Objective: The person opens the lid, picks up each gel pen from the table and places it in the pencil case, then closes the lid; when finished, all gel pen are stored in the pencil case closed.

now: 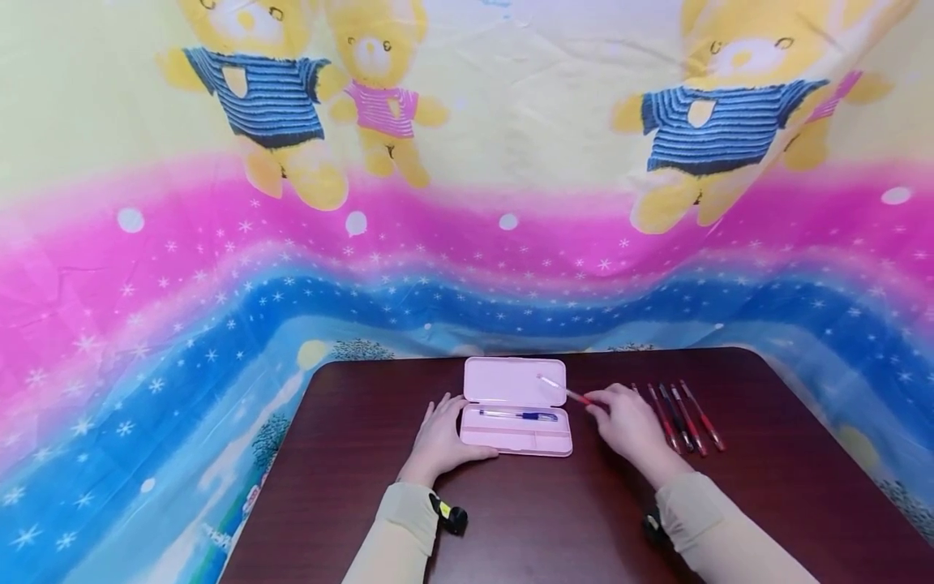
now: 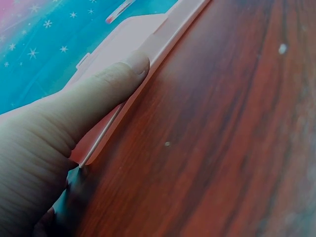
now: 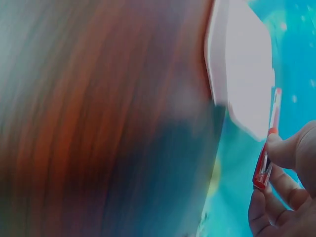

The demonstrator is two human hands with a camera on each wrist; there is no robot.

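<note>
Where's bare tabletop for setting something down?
Left of the left hand; between the sleeves, on the near side of the pink case; and right of the loose pens. It's crowded around the right hand, between case and pens.

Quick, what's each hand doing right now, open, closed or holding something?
Left hand: holding the pink pencil case at its left end.
Right hand: pinching a red-and-clear pen.

There are one left hand (image 1: 438, 438) and one right hand (image 1: 635, 426), two black wrist devices (image 1: 454, 519), one table (image 1: 350, 438), one pink case (image 1: 503, 381), one blue pen (image 1: 536, 417), one held red pen (image 1: 576, 396), four other pens (image 1: 689, 420) lying together, seemingly a fifth pen (image 1: 635, 388) partly hidden, and four printed bears (image 1: 273, 97).
</note>
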